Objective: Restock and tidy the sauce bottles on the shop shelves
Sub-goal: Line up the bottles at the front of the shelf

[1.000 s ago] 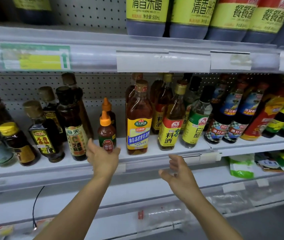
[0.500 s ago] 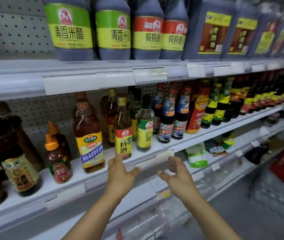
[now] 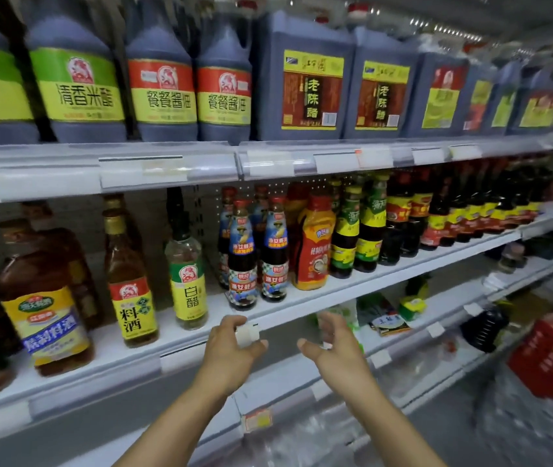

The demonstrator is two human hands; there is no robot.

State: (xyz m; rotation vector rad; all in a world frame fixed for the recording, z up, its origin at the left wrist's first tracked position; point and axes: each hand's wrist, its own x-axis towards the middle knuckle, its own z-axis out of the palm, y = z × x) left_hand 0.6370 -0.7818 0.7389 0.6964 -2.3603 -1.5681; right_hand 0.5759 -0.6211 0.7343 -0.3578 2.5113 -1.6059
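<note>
Fingers (image 3: 234, 323) of the left hand (image 3: 231, 352) curl round a small white piece (image 3: 247, 334) at the front edge of the middle shelf (image 3: 302, 299), though what that piece is stays too blurred to tell, while the right hand (image 3: 334, 348) hangs beside it with loose, slightly bent fingers holding nothing. Two oyster sauce bottles (image 3: 257, 261) stand in front just above the hands, hiding more behind, beside one white vinegar bottle (image 3: 187, 281). Far-right rows smear into blur.
</note>
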